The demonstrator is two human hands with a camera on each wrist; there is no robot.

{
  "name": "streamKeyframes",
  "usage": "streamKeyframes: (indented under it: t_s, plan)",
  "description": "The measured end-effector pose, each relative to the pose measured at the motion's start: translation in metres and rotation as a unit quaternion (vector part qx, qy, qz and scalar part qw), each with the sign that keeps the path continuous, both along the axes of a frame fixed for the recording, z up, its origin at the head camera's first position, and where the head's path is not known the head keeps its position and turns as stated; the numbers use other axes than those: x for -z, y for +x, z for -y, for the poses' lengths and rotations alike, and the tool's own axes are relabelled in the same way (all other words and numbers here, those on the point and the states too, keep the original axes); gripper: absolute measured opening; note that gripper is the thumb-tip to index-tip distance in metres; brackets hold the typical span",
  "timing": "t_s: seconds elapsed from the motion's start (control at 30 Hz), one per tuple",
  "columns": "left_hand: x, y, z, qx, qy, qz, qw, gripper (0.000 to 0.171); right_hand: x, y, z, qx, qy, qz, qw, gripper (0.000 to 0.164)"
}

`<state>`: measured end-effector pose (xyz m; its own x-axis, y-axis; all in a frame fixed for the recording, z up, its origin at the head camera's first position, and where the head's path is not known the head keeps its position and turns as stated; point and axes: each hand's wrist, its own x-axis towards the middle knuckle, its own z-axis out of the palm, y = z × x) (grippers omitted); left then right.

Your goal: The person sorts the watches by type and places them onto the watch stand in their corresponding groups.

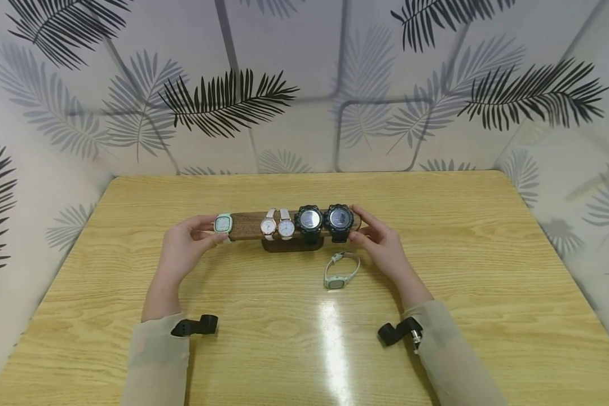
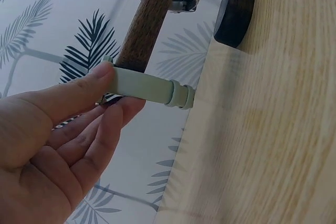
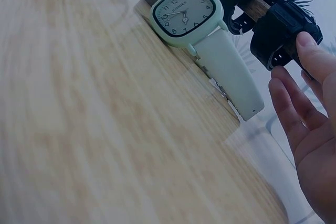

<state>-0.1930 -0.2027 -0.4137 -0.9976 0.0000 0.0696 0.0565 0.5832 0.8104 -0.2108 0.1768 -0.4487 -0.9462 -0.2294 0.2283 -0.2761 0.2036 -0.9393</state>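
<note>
A dark wooden watch stand (image 1: 248, 225) stands on the table, its bar running left to right. My left hand (image 1: 180, 251) pinches a mint-green watch (image 2: 142, 85) at the bar's left end, thumb on one side and fingers on the other; its strap loops around the bar end. At the opposite end my right hand (image 1: 388, 251) grips the outer black digital watch (image 3: 286, 35) between thumb and fingers. Another black digital watch (image 1: 309, 219) sits beside it, then two white-strapped watches (image 1: 268, 225). A second mint-green watch (image 3: 184, 17) lies on the table in front of the stand, its strap looped.
The stand's base (image 1: 289, 245) rests on the light wood table (image 1: 259, 338). Behind the table hangs a leaf-patterned backdrop (image 1: 304, 135). Black wrist cameras (image 1: 208, 323) are strapped over both sleeves.
</note>
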Motion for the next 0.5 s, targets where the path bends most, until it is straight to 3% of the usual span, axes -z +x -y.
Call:
streamKeyframes:
  t_s: [0.5]
  plan:
    - [0.0041,-0.001,-0.0018,0.0,0.017,-0.015,0.9997,0.042,0.0017,-0.0011,0.0003,-0.004,-0.005,-0.006,1.0,0.054]
